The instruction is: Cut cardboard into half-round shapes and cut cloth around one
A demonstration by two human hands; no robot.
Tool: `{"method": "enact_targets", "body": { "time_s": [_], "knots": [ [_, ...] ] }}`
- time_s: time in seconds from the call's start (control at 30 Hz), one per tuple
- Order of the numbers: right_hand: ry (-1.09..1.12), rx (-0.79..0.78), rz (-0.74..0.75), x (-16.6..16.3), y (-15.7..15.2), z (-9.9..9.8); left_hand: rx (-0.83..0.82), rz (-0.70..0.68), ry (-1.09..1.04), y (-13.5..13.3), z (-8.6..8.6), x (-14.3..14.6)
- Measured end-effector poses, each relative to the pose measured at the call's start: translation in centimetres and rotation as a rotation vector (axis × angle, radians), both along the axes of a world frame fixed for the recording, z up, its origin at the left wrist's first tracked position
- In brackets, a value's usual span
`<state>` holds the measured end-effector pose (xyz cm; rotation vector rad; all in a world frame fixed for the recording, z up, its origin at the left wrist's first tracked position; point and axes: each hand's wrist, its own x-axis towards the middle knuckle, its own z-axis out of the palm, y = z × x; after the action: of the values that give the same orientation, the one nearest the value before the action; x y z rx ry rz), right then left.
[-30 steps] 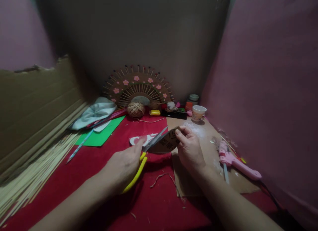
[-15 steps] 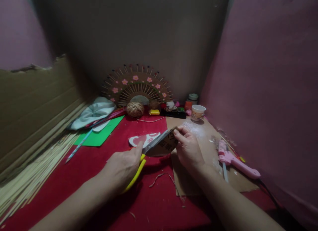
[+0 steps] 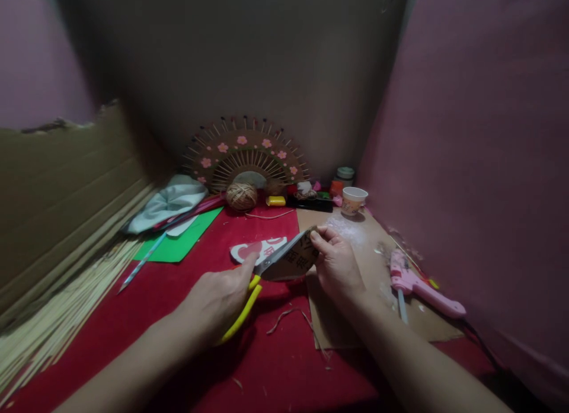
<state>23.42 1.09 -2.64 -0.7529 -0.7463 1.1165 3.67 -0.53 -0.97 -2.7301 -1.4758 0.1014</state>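
Note:
My left hand (image 3: 217,300) grips yellow-handled scissors (image 3: 260,281), whose blades lie against a small brown cardboard piece (image 3: 296,262) with dark print. My right hand (image 3: 338,265) pinches that piece at its top right edge, thumb and fingers closed on it. Both hands hover over a red cloth (image 3: 186,318), just left of a brown cardboard sheet (image 3: 351,318). A white and red cut-out (image 3: 258,248) lies flat behind the scissors.
A pink glue gun (image 3: 420,285) lies on the cardboard sheet at right. A decorated fan (image 3: 246,155), twine ball (image 3: 241,195), paper cup (image 3: 354,201) and small jars stand at the back. Green paper (image 3: 182,240), a pen (image 3: 142,262), white cloth and bamboo sticks (image 3: 53,318) lie left.
The scissor blades have closed further on the cardboard piece, and both hands have shifted slightly left and up. Nothing else moved.

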Motion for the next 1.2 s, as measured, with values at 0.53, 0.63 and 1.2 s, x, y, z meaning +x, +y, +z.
{"method": "enact_targets", "body": {
  "time_s": [0.53, 0.63, 1.2],
  "knots": [
    [-0.125, 0.039, 0.012, -0.2, -0.3, -0.7, -0.002, 0.034, -0.032, -0.9, 0.4, 1.4],
    [-0.123, 0.042, 0.059, -0.4, -0.5, -1.0, 0.02, 0.049, 0.023, -1.0, 0.6, 1.6],
    [-0.015, 0.001, 0.116, -1.0, -0.6, -1.6, 0.038, 0.063, 0.169, -1.2, 0.8, 1.9]
  ]
}}
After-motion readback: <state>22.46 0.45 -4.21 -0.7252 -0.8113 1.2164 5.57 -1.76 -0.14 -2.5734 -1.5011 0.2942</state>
